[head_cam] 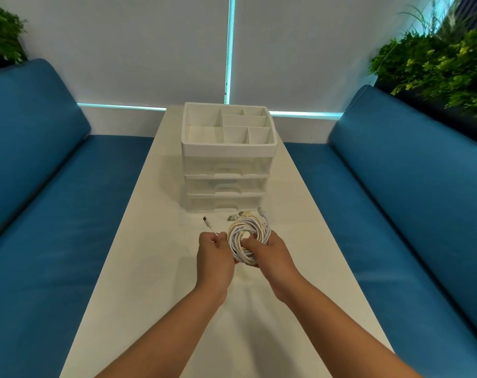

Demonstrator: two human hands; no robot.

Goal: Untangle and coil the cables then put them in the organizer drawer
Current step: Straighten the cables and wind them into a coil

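The left hand [214, 256] pinches a loose cable end [209, 225], and the right hand [267, 255] grips the coiled white cables [246, 238] just above the white table [155, 268]. Just beyond stands the organizer [227, 156], its three clear drawers closed.

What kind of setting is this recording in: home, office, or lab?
Probably an office lounge or booth: blue cushioned benches flank a narrow white table, with leafy plants behind and roller blinds at the far end.

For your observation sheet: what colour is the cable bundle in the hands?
White, some strands cream; the cable bundle shows in the head view.
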